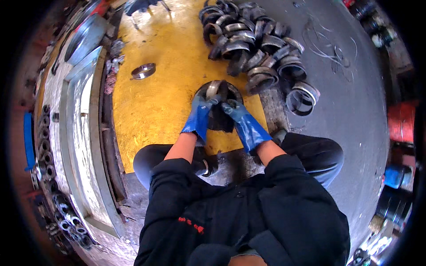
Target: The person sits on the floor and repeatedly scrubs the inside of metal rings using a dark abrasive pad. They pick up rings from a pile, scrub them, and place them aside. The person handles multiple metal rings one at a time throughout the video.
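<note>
Blue rubber gloves cover both of my hands. Between my knees, over a dark round pan (199,91), a metal ring (213,90) stands on edge, shiny on one side and dark on the other. My left hand (203,110) is closed on the ring's near left part. At its right my right hand (236,111) has its fingers bent in against the ring's near right part. Below and between the gloves hangs a dark piece (219,122), perhaps a rag; its kind is unclear. The gloves hide the near part of the ring.
A single shiny ring (143,71) lies on the yellow sheet (164,106), left of the pan. Several greasy metal rings (248,37) are heaped far right, with one (302,98) at the near end. Loose wire (328,48) lies beyond; a metal frame (95,146) is at left.
</note>
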Demonstrator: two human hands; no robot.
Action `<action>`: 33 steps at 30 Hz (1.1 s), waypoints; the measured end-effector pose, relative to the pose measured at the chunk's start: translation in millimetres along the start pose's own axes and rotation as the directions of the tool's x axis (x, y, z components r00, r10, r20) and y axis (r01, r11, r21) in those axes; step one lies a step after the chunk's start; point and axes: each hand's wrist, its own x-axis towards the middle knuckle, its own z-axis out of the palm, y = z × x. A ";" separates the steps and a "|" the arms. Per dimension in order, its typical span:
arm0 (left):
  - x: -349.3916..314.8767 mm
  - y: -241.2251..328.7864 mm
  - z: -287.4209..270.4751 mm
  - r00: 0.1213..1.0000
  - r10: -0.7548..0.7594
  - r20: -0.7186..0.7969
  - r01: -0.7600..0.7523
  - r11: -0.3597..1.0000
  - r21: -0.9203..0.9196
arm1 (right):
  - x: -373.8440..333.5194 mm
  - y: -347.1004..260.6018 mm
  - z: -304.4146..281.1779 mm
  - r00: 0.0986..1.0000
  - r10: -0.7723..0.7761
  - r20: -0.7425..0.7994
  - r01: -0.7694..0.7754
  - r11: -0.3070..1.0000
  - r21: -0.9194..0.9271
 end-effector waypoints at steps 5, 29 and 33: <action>28.2 -7.2 25.9 0.981 -0.009 -0.193 0.108 0.852 0.513 | -28.9 46.0 -120.2 0.915 0.367 -0.168 -0.235 0.824 0.516; 49.5 -58.9 -19.9 0.991 0.116 -0.069 -0.081 0.918 0.388 | 81.6 12.9 -48.5 0.733 -0.294 0.613 0.610 -0.115 -0.784; 44.6 -46.5 -9.3 0.992 0.063 -0.106 -0.028 0.952 0.304 | 74.4 34.4 -11.0 0.987 0.158 -0.029 -0.093 0.419 -0.903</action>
